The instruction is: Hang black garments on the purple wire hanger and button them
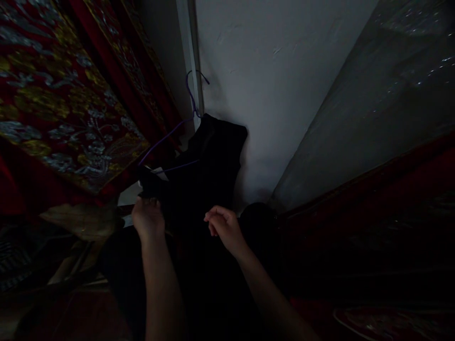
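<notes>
A black garment (216, 156) hangs on a thin purple wire hanger (161, 140), with one shoulder over the wire and the other side drooping to the left. The hanger's hook rises against a pale upright strip on the wall. My left hand (148, 218) is closed on the garment's left edge, just below the hanger's left end. Lower on the cloth, my right hand (223, 225) has its fingers curled in a pinch on the black fabric. Deep shadow hides the garment's lower part and most of its folds.
Red cloth with gold and silver embroidery (71, 94) hangs at the left. A grey-white wall (270, 71) stands ahead, and shiny clear plastic sheeting (391, 85) covers the right side above dark red cloth (391, 189). A striped item (14, 255) lies at lower left.
</notes>
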